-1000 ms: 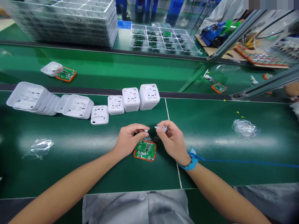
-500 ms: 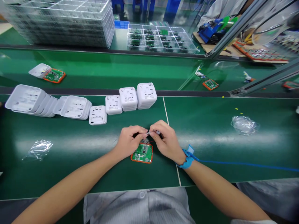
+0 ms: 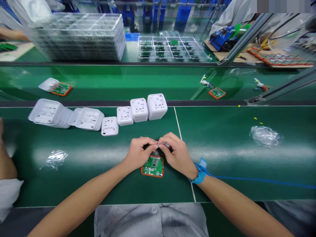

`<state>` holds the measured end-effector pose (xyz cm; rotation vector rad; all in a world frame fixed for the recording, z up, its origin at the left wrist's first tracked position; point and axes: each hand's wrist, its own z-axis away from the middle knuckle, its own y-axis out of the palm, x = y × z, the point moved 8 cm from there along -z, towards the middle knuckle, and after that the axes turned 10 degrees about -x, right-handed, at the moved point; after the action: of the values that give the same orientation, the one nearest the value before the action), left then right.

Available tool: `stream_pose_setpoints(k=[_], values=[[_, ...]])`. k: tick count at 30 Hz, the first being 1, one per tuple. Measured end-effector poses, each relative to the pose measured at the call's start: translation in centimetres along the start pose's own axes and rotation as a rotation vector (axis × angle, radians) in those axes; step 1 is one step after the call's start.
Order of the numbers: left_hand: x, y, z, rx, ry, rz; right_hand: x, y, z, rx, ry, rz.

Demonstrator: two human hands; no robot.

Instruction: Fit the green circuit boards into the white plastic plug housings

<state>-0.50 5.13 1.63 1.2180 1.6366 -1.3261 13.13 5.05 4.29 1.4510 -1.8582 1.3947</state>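
My left hand [image 3: 140, 152] and my right hand [image 3: 178, 154] meet fingertip to fingertip above the far edge of a green circuit board [image 3: 153, 167] with an orange rim. Both are closed in a pinch. Between the right fingers shows a small grey-white part [image 3: 168, 145]. What the left fingertips pinch is too small and covered to name. Thin dark and red wires rise from the board towards the fingers. The board lies flat on the green bench. A blue wrist strap [image 3: 199, 174] circles my right wrist, its cord running off right.
White plastic housings [image 3: 90, 118] and stacked white covers [image 3: 156, 106] line the bench's back. Clear plastic bags [image 3: 265, 135] lie right and left. Across the green conveyor [image 3: 138, 80], carrying boards, stand stacked clear trays [image 3: 81, 39]. A co-worker's arm [image 3: 7, 161] is at left.
The view has shifted slightly, so the scene sits lower and further right. A co-worker's arm has come into view at left. My hands keep their pinch above the board.
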Motion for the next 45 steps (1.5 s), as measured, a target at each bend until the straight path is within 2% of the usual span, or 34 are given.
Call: stream_pose_setpoints(k=[3, 5, 7, 9, 12, 14, 16, 21, 25, 28, 30, 32, 34, 37, 41, 43, 45], values=[[-2.3, -1.5, -0.2, 0.202, 0.300, -0.350, -0.3, 0.0, -0.1, 0.205, -0.084, 0.041], [-3.2, -4.5, -0.5, 0.181, 0.444, -0.672, -0.8, -0.2, 0.0, 0.300, -0.145, 0.105], [-3.4, -8.7, -1.2, 0.046, 0.428, -0.981, -1.4, -0.8, -0.1, 0.297, -0.195, 0.248], [-3.0, -11.9, -1.6, -0.027, 0.375, -1.194, -1.9, -1.8, -0.1, 0.219, -0.232, 0.469], [-1.3, -13.4, -1.8, 0.056, 0.316, -1.313, -2.5, -2.8, 0.4, 0.156, -0.235, 0.739], [-0.3, -13.3, -1.6, 0.126, 0.282, -1.308, -2.9, -2.6, 1.0, 0.201, -0.222, 0.750], [0.1, -13.2, -1.2, 0.153, 0.238, -1.271, -2.8, -2.1, 1.5, 0.245, -0.228, 0.665], [-1.0, -12.2, 2.2, 0.255, 0.155, -1.155, -2.6, -1.3, 1.6, 0.218, -0.163, 0.398], [-2.7, -10.7, 4.1, 0.361, 0.198, -1.198, -2.8, -0.5, 1.7, 0.225, -0.096, 0.222], [-3.5, -9.5, 4.1, 0.417, 0.285, -1.108, -2.6, -0.3, 1.5, 0.230, -0.107, 0.174], [-4.4, -8.9, 3.5, 0.354, 0.376, -0.933, -2.0, -0.5, 1.2, 0.207, -0.131, 0.128], [-5.4, -8.1, 3.1, 0.256, 0.465, -0.644, -1.1, -0.8, 0.8, 0.163, -0.165, 0.077], [-5.3, -7.1, 2.8, 0.201, 0.476, -0.335, -0.2, -1.1, 0.6, 0.118, -0.197, 0.052], [-3.5, -4.5, 2.7, 0.228, 0.338, -0.006, 0.8, -1.3, 0.4, 0.055, -0.235, 0.068], [-1.7, -1.0, 3.3, 0.341, 0.116, 0.321, 1.3, -0.8, 0.2, 0.018, -0.289, 0.135], [-1.7, -0.1, 3.6, 0.365, 0.045, 0.496, 1.6, -0.4, 0.2, -0.003, -0.336, 0.197], [-1.5, 0.1, 3.4, 0.298, -0.048, 0.673, 2.0, -0.2, 0.2, -0.043, -0.400, 0.256]])
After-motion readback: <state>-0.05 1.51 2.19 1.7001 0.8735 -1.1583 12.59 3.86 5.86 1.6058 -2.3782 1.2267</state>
